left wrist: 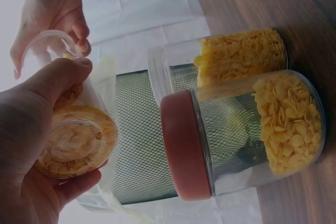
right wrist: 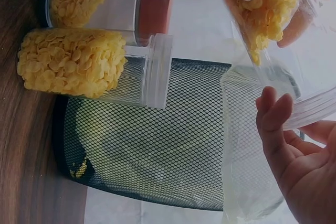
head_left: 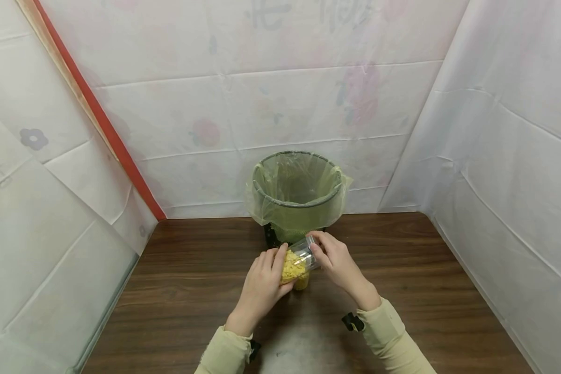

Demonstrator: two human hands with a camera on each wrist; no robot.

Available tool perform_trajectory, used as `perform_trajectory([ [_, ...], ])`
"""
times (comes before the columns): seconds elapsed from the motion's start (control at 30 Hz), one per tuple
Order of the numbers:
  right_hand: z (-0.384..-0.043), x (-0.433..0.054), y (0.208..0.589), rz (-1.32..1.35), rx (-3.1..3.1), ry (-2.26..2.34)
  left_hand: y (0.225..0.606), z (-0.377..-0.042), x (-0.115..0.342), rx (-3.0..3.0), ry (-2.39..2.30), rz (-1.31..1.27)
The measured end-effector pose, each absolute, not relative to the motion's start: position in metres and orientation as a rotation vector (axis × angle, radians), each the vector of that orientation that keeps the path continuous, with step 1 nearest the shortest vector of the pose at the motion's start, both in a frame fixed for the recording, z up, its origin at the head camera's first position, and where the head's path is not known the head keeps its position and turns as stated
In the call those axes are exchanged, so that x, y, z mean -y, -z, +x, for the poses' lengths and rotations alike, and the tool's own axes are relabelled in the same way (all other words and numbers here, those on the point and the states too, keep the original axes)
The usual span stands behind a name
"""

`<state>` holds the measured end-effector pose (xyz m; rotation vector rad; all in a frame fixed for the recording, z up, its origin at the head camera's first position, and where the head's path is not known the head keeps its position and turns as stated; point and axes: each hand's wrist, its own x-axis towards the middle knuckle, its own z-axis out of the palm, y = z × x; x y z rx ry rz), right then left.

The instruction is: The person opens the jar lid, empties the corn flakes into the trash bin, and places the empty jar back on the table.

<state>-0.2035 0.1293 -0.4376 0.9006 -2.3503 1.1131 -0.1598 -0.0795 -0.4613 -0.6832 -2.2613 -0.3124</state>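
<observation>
A clear plastic jar (head_left: 303, 253) partly filled with yellow flakes is held aslant above the table, its mouth toward the right. My left hand (head_left: 261, 284) grips its base end, thumb on one side and fingers on the other. At the rim, the fingers of my right hand (head_left: 340, 263) hold the mouth end; part of that grasp is hidden. Below, a lidless jar of flakes (right wrist: 73, 64) stands on the table. Beside it, in the left wrist view, is a wider jar (left wrist: 289, 124) of flakes with a pink lid (left wrist: 185, 145).
Behind the jars stands a black mesh bin (right wrist: 152, 135), lined with a pale yellow-green plastic bag (head_left: 299, 215) folded over its rim. The dark wood table (head_left: 191, 275) meets white sheeting (head_left: 177, 114) at the back and sides. A red strip (head_left: 103, 114) runs down the left corner.
</observation>
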Motion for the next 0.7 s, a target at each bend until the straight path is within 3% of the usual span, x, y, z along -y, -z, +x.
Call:
perform_trajectory([
  [0.7, -0.1986, -0.1248, 0.4367, 0.878, 2.25, -0.962, 0.4538, -0.1555, 0.0841, 2.341, 0.41, -0.688],
])
